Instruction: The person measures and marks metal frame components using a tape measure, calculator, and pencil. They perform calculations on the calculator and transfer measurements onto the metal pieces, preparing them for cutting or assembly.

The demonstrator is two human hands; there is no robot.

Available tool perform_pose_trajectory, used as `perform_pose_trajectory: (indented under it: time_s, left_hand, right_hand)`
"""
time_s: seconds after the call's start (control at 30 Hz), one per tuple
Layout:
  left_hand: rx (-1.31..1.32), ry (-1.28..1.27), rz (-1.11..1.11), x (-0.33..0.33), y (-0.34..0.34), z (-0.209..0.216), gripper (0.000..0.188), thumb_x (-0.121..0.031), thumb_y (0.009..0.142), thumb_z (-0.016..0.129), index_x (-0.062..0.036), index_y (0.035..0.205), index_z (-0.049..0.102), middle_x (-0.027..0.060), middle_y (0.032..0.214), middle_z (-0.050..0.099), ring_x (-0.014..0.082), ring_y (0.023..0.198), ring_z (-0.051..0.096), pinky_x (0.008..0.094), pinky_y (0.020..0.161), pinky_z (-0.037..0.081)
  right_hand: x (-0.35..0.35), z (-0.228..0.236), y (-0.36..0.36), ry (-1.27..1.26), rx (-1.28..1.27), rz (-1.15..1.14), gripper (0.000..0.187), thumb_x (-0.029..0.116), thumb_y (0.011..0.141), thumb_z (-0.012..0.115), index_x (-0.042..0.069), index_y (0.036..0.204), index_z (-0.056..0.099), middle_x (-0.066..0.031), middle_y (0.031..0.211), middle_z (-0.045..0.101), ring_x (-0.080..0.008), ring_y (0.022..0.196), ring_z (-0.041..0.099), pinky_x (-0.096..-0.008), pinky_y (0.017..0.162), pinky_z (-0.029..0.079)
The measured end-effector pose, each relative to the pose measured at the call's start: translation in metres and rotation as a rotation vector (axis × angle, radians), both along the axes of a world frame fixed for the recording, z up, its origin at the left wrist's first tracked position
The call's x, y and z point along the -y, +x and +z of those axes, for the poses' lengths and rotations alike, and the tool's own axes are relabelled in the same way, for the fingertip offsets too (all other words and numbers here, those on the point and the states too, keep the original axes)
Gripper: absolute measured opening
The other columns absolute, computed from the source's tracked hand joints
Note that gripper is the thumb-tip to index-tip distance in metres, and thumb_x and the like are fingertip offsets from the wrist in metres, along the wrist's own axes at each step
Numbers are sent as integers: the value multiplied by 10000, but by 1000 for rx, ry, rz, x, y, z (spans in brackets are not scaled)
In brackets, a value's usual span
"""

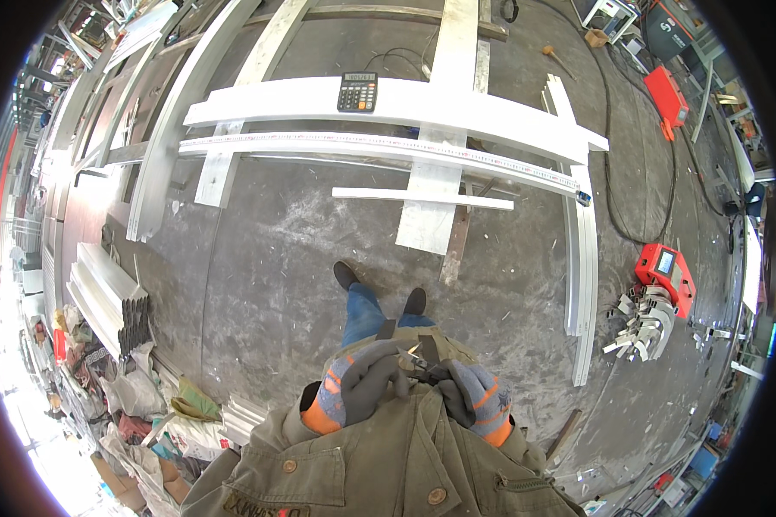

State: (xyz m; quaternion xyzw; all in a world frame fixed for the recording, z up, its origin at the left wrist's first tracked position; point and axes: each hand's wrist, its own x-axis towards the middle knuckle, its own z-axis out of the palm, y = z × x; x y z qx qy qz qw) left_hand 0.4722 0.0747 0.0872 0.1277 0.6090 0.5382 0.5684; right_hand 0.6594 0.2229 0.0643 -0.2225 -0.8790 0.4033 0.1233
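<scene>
Grey gloves with orange-striped cuffs cover both my hands, which meet at the front hem of my olive jacket (405, 439). My left hand (366, 379) is closed, its fingers curled inward toward the jacket opening. Close beside it, my right hand (470, 392) is closed around the same spot. Between the fingertips shows a small dark item with a pale tip (416, 351); it is too small to name, and the gloves partly cover it. Beyond my feet, a tape measure (583, 198) lies stretched along a long white metal profile (362, 148).
A black calculator (357, 92) rests on a wide white beam (267, 102). A short white strip (422, 199) lies across a flat support bar (427, 228). Long profiles (582, 284) lie at right, near a red machine (666, 276) and metal offcuts (642, 323). Stacked profiles (108, 297) stand left.
</scene>
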Motion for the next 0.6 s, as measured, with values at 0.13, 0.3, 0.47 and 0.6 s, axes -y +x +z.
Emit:
perform_pose_trajectory:
  time_s: [0.13,0.3,0.47,0.6]
  left_hand:
    - [-120,6,-46,3,-5,9,371,-62,1033,462,10,1375,588,96,796,680,106,703,600,268,631,473]
    - [0,-34,46,-1,0,7,373,-56,1028,454,-37,1364,612,74,707,645,91,638,565,251,588,438]
    - [44,-39,26,0,0,2,371,-61,1030,448,-17,1366,600,72,693,635,90,615,545,250,561,418]
    - [-323,187,-39,8,-1,0,379,-60,1033,435,0,1379,578,80,702,638,88,609,531,246,568,416]
  right_hand:
    - [-13,-2,-6,-275,63,-569,278,95,932,662,4,1194,681,-166,906,703,-321,770,696,-404,667,545]
    - [-13,3,-2,-5,11,-143,226,58,935,616,8,1136,707,-148,873,705,-319,769,687,-396,665,541]
    - [-1,-1,6,-19,87,58,288,72,921,626,17,1196,689,-150,925,710,-329,782,695,-387,677,563]
    - [-5,-5,1,47,66,-279,277,80,904,630,40,1166,712,-147,884,703,-319,745,681,-395,651,541]
